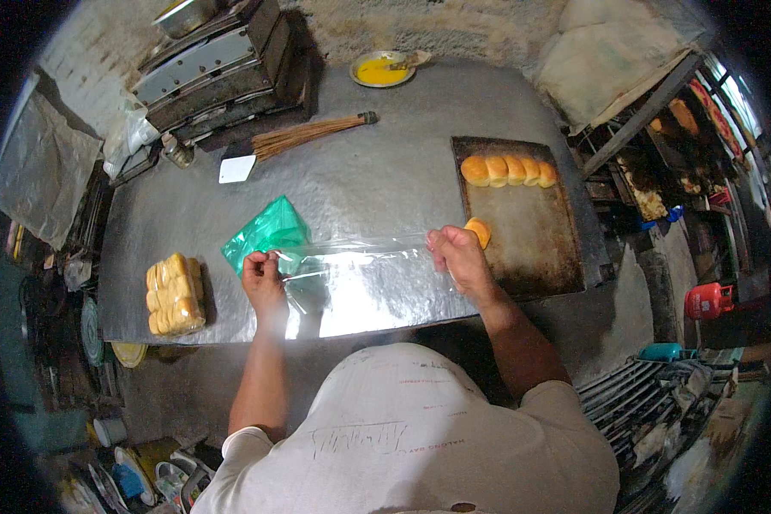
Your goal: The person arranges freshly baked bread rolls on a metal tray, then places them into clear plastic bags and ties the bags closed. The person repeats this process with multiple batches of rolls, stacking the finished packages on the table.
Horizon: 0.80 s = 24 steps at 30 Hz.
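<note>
A clear plastic bag (360,257) is stretched sideways above the metal tabletop, pinched at its two ends. My left hand (261,273) grips one end, close to a folded green plastic bag (266,231) lying on the table. The other end is in my right hand (457,257), just beside the baking tray (520,238). On that tray sit a joined row of golden bread rolls (509,171) and a separate bread roll (478,232), partly hidden behind my right hand. Left of my left hand, bagged bread rolls (173,295) rest near the table's front edge.
A stick brush (315,135) and a white dough scraper (236,169) lie toward the back. Against the wall stands a bowl of yellow liquid (380,70) with a brush in it. A metal oven (218,70) occupies the back left; a rack (655,128) stands at right.
</note>
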Motion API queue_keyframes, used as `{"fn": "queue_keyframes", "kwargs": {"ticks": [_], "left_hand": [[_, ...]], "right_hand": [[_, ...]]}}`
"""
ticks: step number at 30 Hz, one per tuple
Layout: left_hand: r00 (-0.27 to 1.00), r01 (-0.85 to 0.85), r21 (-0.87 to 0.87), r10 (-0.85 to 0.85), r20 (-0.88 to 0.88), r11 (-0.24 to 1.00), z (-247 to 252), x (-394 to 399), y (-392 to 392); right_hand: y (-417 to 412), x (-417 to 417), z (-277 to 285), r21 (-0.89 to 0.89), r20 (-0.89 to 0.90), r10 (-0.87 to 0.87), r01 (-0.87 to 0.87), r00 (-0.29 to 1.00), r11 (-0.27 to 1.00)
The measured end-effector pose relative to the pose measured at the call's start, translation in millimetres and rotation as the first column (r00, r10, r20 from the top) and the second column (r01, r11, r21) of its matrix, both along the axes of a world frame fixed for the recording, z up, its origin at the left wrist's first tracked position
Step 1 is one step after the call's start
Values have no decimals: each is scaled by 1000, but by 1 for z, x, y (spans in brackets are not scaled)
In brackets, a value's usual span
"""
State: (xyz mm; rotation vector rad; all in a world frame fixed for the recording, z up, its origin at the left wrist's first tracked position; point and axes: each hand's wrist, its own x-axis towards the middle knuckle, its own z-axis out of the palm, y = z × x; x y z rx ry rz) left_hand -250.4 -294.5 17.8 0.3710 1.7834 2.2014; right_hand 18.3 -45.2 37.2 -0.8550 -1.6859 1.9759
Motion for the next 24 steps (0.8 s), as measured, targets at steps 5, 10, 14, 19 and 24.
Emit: {"fn": "queue_keyframes", "kwargs": {"ticks": [5, 10, 14, 19, 24], "left_hand": [[998, 11, -7, -12, -60, 1000, 2, 6, 6], [1000, 0, -30, -1, -30, 1000, 17, 20, 11], [989, 55, -5, -55, -138, 998, 4, 16, 11], [992, 95, -55, -99, -83, 994, 15, 21, 18], [475, -384, -278, -69, -877, 881, 43, 37, 37]], "right_hand": [[-8, -1, 6, -69, -221, -110, 97, 969, 993], [-5, 7, 8, -115, -184, -83, 63, 979, 991], [-13, 2, 12, -56, -239, -123, 112, 963, 992], [-15, 6, 16, -114, -220, -168, 146, 961, 983], [-22, -1, 2, 36, -128, -183, 189, 975, 981]]}}
